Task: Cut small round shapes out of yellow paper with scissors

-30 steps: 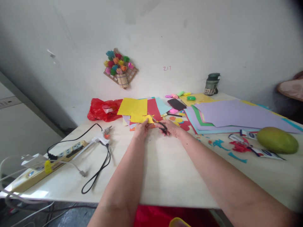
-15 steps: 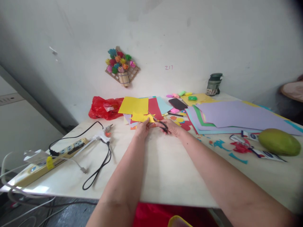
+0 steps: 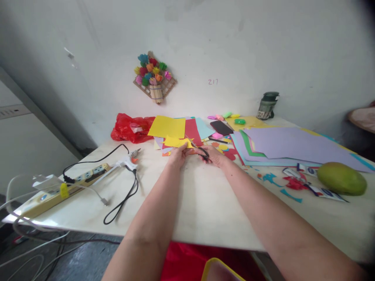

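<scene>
My left hand pinches a small piece of yellow paper with a jagged cut edge. My right hand is closed around the black handles of a pair of scissors. Their blades point up and left, at the right side of the yellow piece; whether they are closed on it is too small to tell. Behind the hands lie a larger yellow sheet and a red sheet. Small cut-outs in red, orange and yellow lie just right of the scissors.
At left are a glue gun, a power strip and loose cables. A red plastic bag sits at the back. To the right are large coloured sheets, a phone, a bottle, blue scraps and a green fruit.
The camera view has shifted slightly. Both hands stay together at the yellow piece, the right still on the scissors; any movement of the blades is too small to make out.
</scene>
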Available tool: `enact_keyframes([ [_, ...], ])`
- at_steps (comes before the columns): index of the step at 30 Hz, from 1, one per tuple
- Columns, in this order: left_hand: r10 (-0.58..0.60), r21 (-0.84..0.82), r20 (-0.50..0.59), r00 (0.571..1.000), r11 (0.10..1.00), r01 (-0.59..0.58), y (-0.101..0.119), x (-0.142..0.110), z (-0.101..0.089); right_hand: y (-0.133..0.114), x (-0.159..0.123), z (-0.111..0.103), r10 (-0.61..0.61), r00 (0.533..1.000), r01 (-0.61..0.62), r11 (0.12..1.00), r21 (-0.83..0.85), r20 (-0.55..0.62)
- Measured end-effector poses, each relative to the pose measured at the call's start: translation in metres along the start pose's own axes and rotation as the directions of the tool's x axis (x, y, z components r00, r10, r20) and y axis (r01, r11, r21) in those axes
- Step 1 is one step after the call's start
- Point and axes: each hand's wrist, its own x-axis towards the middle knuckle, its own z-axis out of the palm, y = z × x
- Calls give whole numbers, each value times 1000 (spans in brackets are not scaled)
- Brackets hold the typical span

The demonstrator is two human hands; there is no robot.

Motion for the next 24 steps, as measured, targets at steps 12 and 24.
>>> enact_keyframes([
  [12, 23, -10, -7, 1000, 1000, -23, 0, 0, 0, 1, 0, -1, -6, 1000, 6, 1000, -4, 23],
  [24, 30, -7, -10, 999, 1000, -31, 1, 0, 0, -1, -1, 0, -30, 999, 30, 1000, 0, 36],
])
